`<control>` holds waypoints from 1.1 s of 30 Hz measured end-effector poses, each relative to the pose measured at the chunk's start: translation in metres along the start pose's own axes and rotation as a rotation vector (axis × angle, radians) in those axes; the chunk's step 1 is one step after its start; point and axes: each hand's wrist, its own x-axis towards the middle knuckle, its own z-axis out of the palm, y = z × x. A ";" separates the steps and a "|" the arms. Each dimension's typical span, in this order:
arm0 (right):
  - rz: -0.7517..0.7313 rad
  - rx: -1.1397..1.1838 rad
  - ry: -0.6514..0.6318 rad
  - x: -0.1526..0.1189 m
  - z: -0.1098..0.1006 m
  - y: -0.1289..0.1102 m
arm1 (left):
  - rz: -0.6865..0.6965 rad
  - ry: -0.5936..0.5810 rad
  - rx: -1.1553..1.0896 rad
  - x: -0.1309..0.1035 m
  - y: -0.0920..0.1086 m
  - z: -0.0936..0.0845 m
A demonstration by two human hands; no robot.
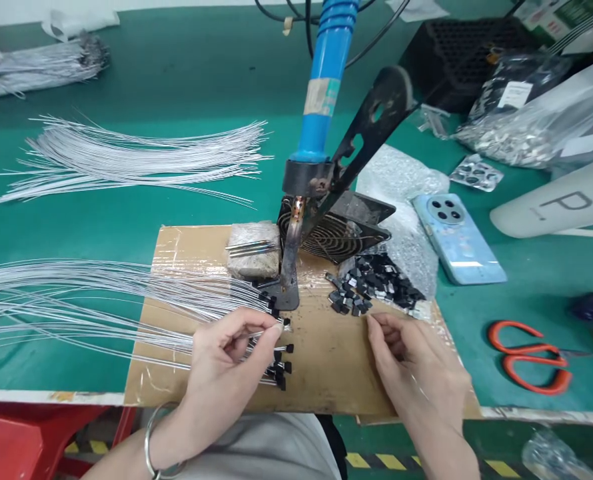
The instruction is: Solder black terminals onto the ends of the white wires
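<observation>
My left hand (231, 370) is over the cardboard with thumb and forefinger pinched on what looks like a thin white wire, beside a small black connector (287, 323). Under and around it lie white wires (176, 333), many ending in black connectors. My right hand (416, 363) is closed in a pinch just in front of a pile of small black connectors (351, 293); what sits between its fingertips is too small to make out. Between the hands, farther back, a blue-handled hot tool (321, 100) points its bent metal nozzle (290, 257) down at a metal plate.
Cardboard (326, 373) covers the front of the green table. Behind stand a wrapped block (253, 267) and a black fan (334, 233). A wire bundle (141, 157) lies back left. Rightward are a phone (459, 237), orange-handled scissors (531, 360) and a white bottle (556, 200).
</observation>
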 end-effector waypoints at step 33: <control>0.697 1.237 -0.311 0.018 -0.010 -0.110 | 0.017 -0.103 -0.067 0.002 0.014 -0.004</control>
